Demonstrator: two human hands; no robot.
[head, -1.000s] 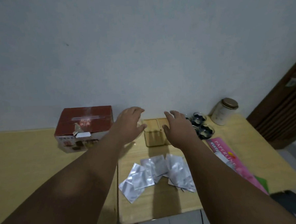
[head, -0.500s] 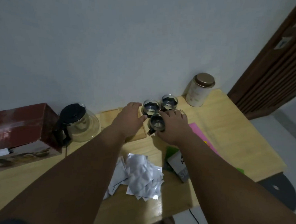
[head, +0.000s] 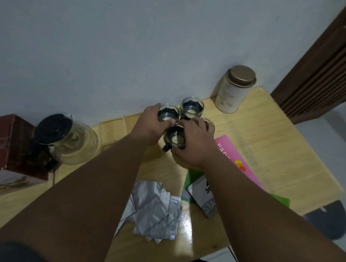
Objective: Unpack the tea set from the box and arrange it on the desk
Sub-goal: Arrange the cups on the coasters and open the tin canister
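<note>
A loose heap of silver foil sachets [head: 156, 210] lies nearest on the pale wooden desk [head: 279, 145], between the two forearms. Just right of it, a white and green printed carton [head: 199, 195] lies flat, partly under the right forearm. A pink printed paper pack [head: 229, 154] lies beyond, also partly covered by that arm.

Further in, the right hand [head: 193, 145] is curled round the near glass cup [head: 175, 139], fingers over its right side. The cup is small and clear-walled, seated in a black holder whose handle points lower left.

The left hand [head: 148, 126] grasps the far-left glass cup [head: 168, 114], thumb at the near rim, fingers round the far side. A third glass cup [head: 192, 107] of the same pattern stands free just beside it. The rim of a fourth cup [head: 208, 120] shows past the right fingertips; contact cannot be determined. All four cluster at the back middle of the desk.

To the left lie a pale wooden tray [head: 116, 127] with divisions, then an upright clear glass teapot with black lid [head: 68, 136], then a red cardboard box [head: 8, 143]. A cream cylindrical tin with bronze lid [head: 234, 91] stands at the far right, near the wall.
</note>
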